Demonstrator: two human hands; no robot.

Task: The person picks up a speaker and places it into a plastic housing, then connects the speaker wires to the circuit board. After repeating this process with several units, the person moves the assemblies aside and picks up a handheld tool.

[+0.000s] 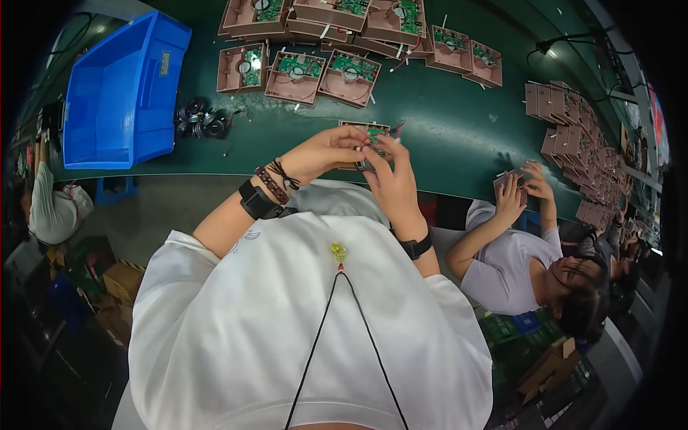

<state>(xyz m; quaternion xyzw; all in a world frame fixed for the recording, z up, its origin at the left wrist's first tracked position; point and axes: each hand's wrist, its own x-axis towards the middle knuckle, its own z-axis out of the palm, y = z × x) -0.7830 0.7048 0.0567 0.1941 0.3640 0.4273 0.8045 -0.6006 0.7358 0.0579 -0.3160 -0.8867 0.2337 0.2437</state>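
- Head view: I'm seeing R hand point(394, 175) pinching small round part point(361, 161), L hand point(331, 152) meeting it, prob. steadying; L grip: can't tell.
- Part's hovering over pink box point(365, 125), table's point(444, 143) near edge.
- Blue bin point(158, 107)'s sitting left end, prob. for reach.

A small round part point(361, 160) — partly hidden — is at the near side of a pinkish-brown box point(365, 125) with green board point(376, 132)

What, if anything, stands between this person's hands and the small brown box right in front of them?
Nothing visible does: the left hand and the right hand meet over the near side of the brown box, at a small round part. The hands themselves hide much of the box.
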